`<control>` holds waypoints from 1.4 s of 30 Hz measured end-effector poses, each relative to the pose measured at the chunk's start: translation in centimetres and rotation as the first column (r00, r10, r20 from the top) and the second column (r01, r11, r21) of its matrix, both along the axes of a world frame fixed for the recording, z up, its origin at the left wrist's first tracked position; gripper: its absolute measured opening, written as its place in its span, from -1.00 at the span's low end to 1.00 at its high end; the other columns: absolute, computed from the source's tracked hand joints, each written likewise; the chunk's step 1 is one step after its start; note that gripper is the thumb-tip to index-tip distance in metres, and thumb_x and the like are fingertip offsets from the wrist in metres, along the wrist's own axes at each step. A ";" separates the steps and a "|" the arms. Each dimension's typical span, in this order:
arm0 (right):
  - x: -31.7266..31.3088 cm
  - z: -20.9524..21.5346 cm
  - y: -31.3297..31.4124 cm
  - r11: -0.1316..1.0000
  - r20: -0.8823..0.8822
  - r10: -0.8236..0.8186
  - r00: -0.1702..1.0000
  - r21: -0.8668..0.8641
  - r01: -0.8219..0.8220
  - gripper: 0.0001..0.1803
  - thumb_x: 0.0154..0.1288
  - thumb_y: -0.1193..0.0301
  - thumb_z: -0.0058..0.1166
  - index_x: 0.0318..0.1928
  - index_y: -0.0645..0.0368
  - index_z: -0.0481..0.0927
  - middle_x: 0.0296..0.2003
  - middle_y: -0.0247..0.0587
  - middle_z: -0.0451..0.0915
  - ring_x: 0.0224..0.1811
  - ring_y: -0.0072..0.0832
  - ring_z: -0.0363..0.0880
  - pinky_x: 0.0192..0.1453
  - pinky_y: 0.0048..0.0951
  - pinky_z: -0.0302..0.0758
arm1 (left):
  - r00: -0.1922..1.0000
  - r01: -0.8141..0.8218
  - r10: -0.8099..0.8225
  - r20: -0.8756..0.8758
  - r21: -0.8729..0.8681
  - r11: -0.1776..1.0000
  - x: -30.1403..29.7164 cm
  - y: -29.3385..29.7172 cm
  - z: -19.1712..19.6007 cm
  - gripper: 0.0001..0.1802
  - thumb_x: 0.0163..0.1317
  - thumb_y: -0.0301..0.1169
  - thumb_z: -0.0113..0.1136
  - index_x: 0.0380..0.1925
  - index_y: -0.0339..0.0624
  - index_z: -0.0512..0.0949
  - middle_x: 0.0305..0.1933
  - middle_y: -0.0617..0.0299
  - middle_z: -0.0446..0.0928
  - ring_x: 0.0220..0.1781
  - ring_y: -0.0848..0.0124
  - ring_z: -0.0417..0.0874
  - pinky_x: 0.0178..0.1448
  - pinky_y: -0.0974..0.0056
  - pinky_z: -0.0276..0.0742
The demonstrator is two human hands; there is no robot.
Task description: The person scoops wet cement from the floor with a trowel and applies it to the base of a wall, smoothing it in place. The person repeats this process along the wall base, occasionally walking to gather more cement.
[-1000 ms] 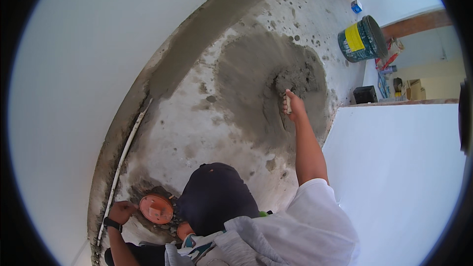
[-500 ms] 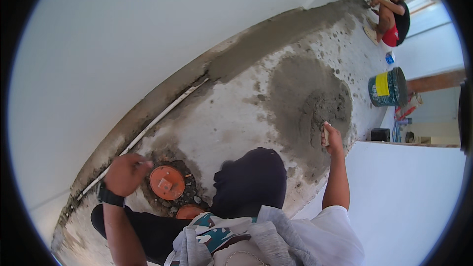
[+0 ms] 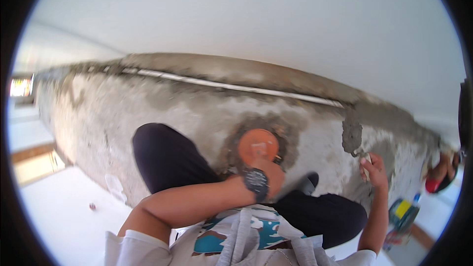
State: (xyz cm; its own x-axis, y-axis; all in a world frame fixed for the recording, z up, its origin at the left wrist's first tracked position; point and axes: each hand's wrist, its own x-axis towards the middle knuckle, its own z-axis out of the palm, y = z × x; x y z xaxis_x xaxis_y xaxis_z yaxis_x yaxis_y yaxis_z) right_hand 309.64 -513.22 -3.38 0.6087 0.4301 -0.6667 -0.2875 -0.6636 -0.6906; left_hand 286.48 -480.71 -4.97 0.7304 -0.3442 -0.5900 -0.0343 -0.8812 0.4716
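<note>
My right hand [image 3: 373,169] is closed round the pale handle of a trowel [image 3: 366,166]. Wet grey mortar [image 3: 351,135] lies heaped on the blade and hides most of it, close to the end of a white pipe [image 3: 236,87] along the wall's foot. My left hand [image 3: 271,170], with a dark watch on its wrist, reaches across my body to the near edge of a round orange cap [image 3: 257,146] set in broken floor. Its fingers are blurred and partly hidden, so I cannot tell whether they touch the cap.
A pale wall [image 3: 276,24] runs along the far side above a strip of rough mortar. At the right stand a dark bucket [image 3: 403,214] with a yellow label and a crouching person [image 3: 440,173]. My bent knees [image 3: 165,152] flank the cap.
My view has swung left. My right hand has brought the trowel, loaded with mortar, from the mortar patch toward the pipe's end. My left hand has moved across to the orange cap.
</note>
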 end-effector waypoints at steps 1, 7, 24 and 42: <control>0.6 0.6 4.6 0.995 -0.027 0.095 0.995 0.011 -0.095 -0.69 0.37 0.22 0.23 -0.38 0.19 0.53 -0.64 -0.35 0.49 -0.72 -0.62 0.39 -0.65 -0.50 0.29 | 0.999 -0.046 0.046 0.022 -0.005 0.999 -1.2 0.4 -0.7 -0.80 0.08 -0.28 0.28 -0.39 -0.11 0.78 -0.33 0.15 0.76 -0.23 0.23 0.78 -0.28 0.01 0.58; -1.1 0.2 33.7 0.796 -0.090 0.605 0.791 0.041 -0.604 -0.72 0.35 0.25 0.25 -0.37 0.17 0.54 -0.59 -0.41 0.51 -0.67 -0.66 0.41 -0.57 -0.52 0.34 | 0.984 -0.158 0.165 0.061 -0.100 0.982 -7.0 -1.8 -8.6 -0.75 0.05 -0.15 0.31 -0.50 -0.09 0.73 -0.43 0.14 0.70 -0.44 0.19 0.67 -0.33 -0.04 0.56; -39.7 -22.4 94.9 0.501 0.702 0.661 0.266 -0.148 -0.853 -0.70 0.38 0.35 0.10 -0.03 0.34 0.49 -0.16 0.21 0.61 -0.07 0.15 0.64 -0.04 -0.01 0.56 | 0.835 -0.528 0.550 0.019 -0.258 0.809 -13.9 15.5 -12.2 -0.71 0.13 -0.12 0.29 -0.42 -0.10 0.74 -0.38 0.08 0.70 -0.36 0.12 0.69 -0.23 -0.05 0.61; -20.3 -18.5 65.2 0.568 0.447 0.694 0.564 0.140 -0.811 -0.61 0.29 0.18 0.21 -0.08 0.24 0.55 -0.24 0.14 0.64 -0.17 0.10 0.62 -0.05 -0.06 0.53 | 0.960 -0.268 0.246 -0.134 -0.188 0.945 -14.0 18.6 -7.1 -0.66 0.19 -0.09 0.26 -0.35 -0.14 0.74 -0.32 -0.01 0.71 -0.23 0.02 0.73 -0.11 -0.05 0.64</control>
